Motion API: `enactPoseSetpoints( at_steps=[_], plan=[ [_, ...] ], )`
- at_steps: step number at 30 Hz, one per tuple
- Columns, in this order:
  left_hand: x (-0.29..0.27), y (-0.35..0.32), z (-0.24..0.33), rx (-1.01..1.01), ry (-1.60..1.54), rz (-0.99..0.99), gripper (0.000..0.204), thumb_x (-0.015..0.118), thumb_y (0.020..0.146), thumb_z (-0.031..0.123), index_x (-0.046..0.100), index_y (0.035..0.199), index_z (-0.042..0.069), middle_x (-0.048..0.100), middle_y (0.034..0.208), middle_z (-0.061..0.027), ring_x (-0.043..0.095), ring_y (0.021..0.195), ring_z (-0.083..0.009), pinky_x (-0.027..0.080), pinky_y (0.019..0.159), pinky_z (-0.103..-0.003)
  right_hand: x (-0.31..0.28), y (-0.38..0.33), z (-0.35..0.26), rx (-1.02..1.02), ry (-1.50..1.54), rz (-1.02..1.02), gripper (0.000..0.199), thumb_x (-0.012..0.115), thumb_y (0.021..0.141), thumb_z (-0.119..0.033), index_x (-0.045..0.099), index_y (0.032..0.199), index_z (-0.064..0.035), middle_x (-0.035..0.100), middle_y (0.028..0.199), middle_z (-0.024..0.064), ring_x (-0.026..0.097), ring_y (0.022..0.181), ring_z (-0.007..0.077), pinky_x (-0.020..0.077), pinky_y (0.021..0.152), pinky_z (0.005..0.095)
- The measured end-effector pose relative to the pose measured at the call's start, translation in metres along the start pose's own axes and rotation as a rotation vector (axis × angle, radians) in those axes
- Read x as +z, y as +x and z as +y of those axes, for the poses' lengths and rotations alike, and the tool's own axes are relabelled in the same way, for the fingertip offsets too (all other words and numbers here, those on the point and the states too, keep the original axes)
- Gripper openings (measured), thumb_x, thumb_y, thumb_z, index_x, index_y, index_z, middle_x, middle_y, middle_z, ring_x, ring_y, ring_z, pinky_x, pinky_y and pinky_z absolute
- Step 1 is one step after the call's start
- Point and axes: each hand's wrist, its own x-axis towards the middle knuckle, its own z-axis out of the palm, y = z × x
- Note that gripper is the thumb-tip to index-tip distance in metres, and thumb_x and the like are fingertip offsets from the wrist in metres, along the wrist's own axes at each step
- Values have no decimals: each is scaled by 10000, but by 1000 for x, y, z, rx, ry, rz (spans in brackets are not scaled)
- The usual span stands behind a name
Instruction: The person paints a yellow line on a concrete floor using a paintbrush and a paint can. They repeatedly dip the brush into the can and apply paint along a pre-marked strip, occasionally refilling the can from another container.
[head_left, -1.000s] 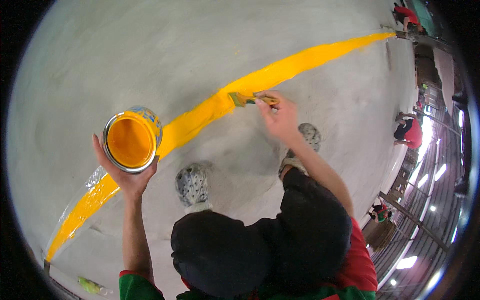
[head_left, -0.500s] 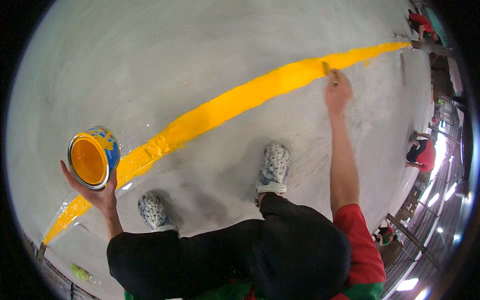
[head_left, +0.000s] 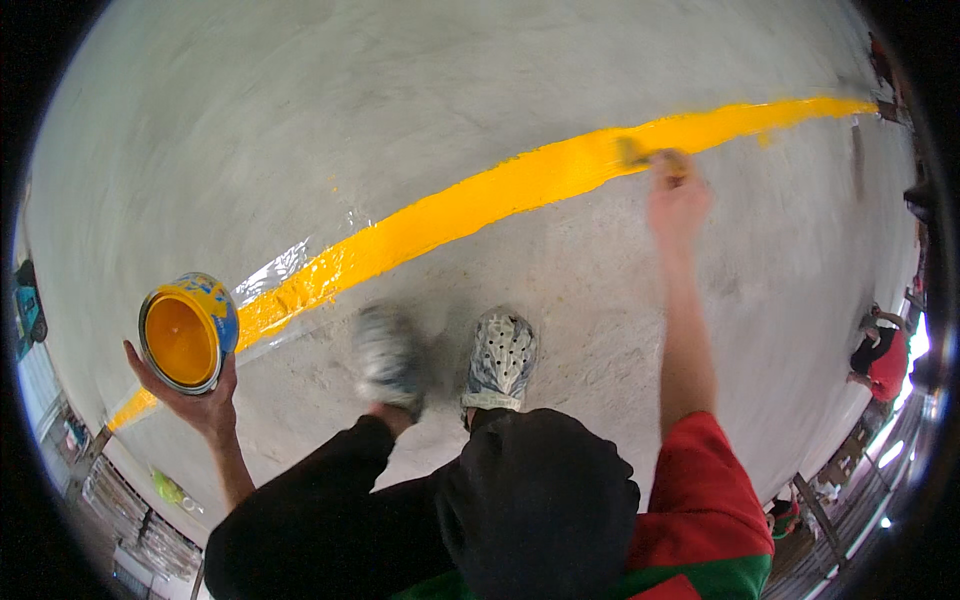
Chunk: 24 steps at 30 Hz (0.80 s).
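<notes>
My left hand [head_left: 200, 408] grips an open paint can [head_left: 228, 325] from below and tilts its mouth toward me. Yellow paint coats the inside, and yellow smears cover its blue outer wall. In my right hand [head_left: 680, 205] is a paintbrush [head_left: 632, 153], its bristles blurred and laid on the yellow stripe [head_left: 500, 200]. Wet paint makes up this stripe, which runs across the grey concrete floor [head_left: 420, 90] from lower left to upper right. Clear plastic film or tape [head_left: 275, 272] glints along its edge near the can.
My patterned clogs, the left one [head_left: 388, 355] blurred and the right one [head_left: 502, 355], stand on the near side of the stripe. A person in red [head_left: 888, 365] crouches far right. A green-labelled clear item [head_left: 172, 490] lies lower left. Posts and stacked material line the rim.
My left foot has moved right, closer to the right foot. The brush has shifted slightly left along the stripe. The can stays in my left hand.
</notes>
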Motion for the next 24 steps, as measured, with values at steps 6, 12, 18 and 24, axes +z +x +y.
enactPoseSetpoints(
  at_steps=[6,12,18,24],
  plan=[
    [34,20,35,84,-155,-32,1222,884,628,254,129,1578,108,299,1515,-148,359,1419,-290,298,1191,-468,-17,50,37,-376,-471,156,272,617,917,-149,681,1163,-51,717,1098,105,675,1021,264,532,866,399],
    [75,48,58,197,-298,-78,1244,883,614,263,118,1582,114,275,1531,-135,354,1423,-281,294,1194,-449,9,-128,-97,-542,167,-185,353,681,780,-92,667,1132,-74,686,904,123,659,821,304,536,662,416],
    [109,64,58,221,-516,-202,1230,889,637,238,122,1585,73,269,1532,-143,372,1405,-286,318,1174,-455,-9,-71,-73,99,422,-324,185,615,951,-190,681,1051,-48,696,838,151,677,723,323,526,647,409],
    [140,67,58,227,-600,-262,1301,925,620,394,107,1574,60,260,1541,-152,386,1397,-293,312,1183,-444,-111,69,20,120,37,349,226,683,908,-188,718,1079,-44,739,916,145,721,812,238,551,718,369]
  ],
)
